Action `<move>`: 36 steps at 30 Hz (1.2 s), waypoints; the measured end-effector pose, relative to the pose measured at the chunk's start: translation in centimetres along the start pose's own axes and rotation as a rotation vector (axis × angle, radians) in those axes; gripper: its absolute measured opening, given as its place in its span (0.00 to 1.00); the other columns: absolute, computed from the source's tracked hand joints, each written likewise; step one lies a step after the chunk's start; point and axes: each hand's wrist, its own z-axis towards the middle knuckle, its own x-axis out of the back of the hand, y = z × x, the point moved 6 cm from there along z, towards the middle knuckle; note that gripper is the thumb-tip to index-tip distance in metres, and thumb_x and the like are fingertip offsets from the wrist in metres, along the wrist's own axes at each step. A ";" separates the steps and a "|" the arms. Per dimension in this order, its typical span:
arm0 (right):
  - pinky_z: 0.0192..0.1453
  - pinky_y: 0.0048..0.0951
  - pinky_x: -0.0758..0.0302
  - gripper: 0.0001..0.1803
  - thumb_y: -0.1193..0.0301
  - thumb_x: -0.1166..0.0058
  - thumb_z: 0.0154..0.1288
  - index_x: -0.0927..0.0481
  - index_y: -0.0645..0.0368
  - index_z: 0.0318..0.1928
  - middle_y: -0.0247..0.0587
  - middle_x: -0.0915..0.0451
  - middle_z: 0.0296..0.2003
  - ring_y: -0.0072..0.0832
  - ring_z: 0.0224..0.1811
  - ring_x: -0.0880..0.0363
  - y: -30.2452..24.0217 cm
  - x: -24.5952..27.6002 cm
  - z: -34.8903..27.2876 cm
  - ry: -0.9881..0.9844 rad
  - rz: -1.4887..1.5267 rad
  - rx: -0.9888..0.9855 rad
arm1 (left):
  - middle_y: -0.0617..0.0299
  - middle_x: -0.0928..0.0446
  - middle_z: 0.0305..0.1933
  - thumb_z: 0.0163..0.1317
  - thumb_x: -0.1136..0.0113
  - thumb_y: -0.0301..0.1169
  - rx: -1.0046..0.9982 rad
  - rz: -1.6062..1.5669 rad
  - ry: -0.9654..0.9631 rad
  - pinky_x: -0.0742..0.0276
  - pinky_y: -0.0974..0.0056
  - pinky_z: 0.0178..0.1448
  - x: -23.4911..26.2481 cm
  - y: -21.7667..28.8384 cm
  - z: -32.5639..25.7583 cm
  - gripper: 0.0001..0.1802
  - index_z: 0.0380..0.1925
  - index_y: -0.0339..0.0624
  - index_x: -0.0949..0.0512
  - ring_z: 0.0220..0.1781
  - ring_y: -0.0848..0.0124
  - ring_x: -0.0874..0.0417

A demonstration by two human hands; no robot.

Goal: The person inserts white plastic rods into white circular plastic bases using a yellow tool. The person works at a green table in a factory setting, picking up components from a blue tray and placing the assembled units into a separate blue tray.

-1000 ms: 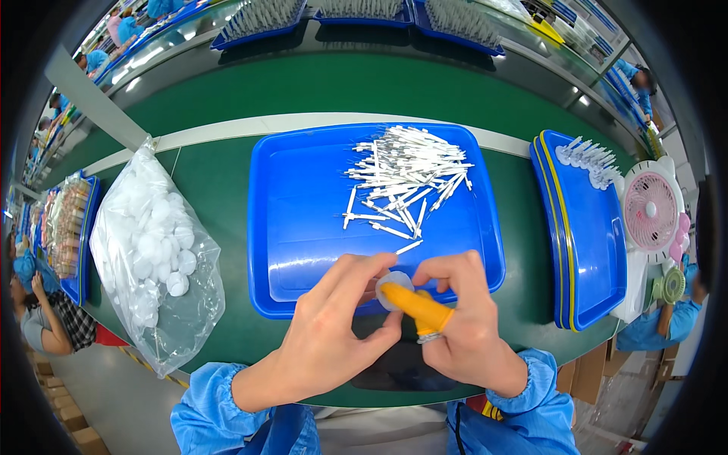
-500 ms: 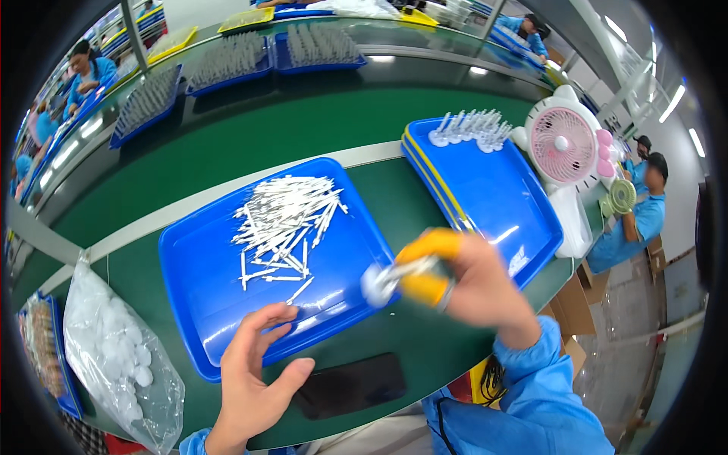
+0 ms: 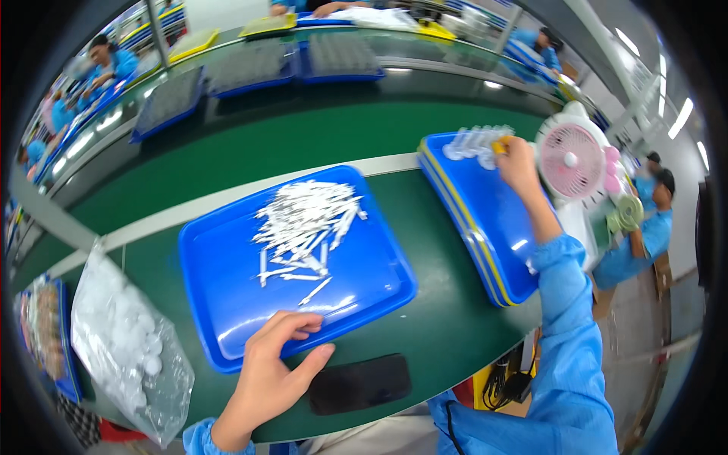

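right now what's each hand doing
Left hand: open, fingers resting on the blue tray rim.
Right hand: at the clear pieces; grip cannot be told.

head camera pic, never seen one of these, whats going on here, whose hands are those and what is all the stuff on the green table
The view comes from a fisheye camera worn on a person's head, looking down, so straight edges bend. Both arms rising from the bottom are the wearer's own. The left hand rests on the near rim of a blue tray that holds a heap of small white sticks. The right hand reaches far right to clear plastic pieces on a stack of blue trays; whether it grips one is hard to tell. Also there: a bag of white balls, a dark phone, a pink fan.
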 end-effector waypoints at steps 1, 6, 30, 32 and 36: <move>0.51 0.54 0.17 0.12 0.76 0.40 0.61 0.10 0.68 0.43 0.68 0.13 0.37 0.61 0.44 0.12 1.5 0.3 0.1 0.024 0.085 -0.014 | 0.51 0.14 0.52 0.64 0.28 0.21 -0.017 0.003 0.005 0.16 0.60 0.61 0.0 0.3 0.3 0.18 0.55 0.32 0.16 0.53 0.63 0.11; 0.38 0.42 0.22 0.15 0.69 0.36 0.73 0.12 0.65 0.54 0.53 0.12 0.32 0.43 0.32 0.14 -8.1 4.3 -5.7 0.225 0.143 0.148 | 0.52 0.13 0.43 0.66 0.30 0.19 -0.067 0.135 0.256 0.15 0.61 0.52 2.7 -0.3 -1.4 0.12 0.49 0.32 0.15 0.45 0.62 0.09; 0.85 0.54 0.39 0.44 0.66 0.37 0.65 0.37 0.84 0.74 0.78 0.37 0.76 0.67 0.79 0.36 -67.2 -7.9 -30.6 -0.339 0.905 0.821 | 0.26 0.42 0.80 0.73 0.38 0.41 0.453 1.003 1.436 0.44 0.40 0.86 25.4 -12.9 -20.1 0.43 0.77 0.21 0.39 0.82 0.32 0.39; 0.84 0.53 0.38 0.44 0.63 0.36 0.64 0.34 0.84 0.72 0.78 0.37 0.75 0.67 0.78 0.35 -66.8 -9.6 -29.2 -0.416 0.979 0.740 | 0.26 0.41 0.79 0.74 0.38 0.43 0.478 0.975 1.419 0.39 0.41 0.84 25.8 -12.6 -20.2 0.41 0.76 0.23 0.36 0.80 0.33 0.38; 0.78 0.52 0.30 0.42 0.59 0.35 0.65 0.30 0.83 0.67 0.77 0.30 0.70 0.66 0.72 0.28 -67.2 -9.4 -28.6 -0.428 0.915 0.569 | 0.26 0.40 0.77 0.74 0.38 0.43 0.550 1.014 1.497 0.35 0.42 0.81 25.2 -13.0 -19.1 0.38 0.77 0.31 0.33 0.77 0.33 0.34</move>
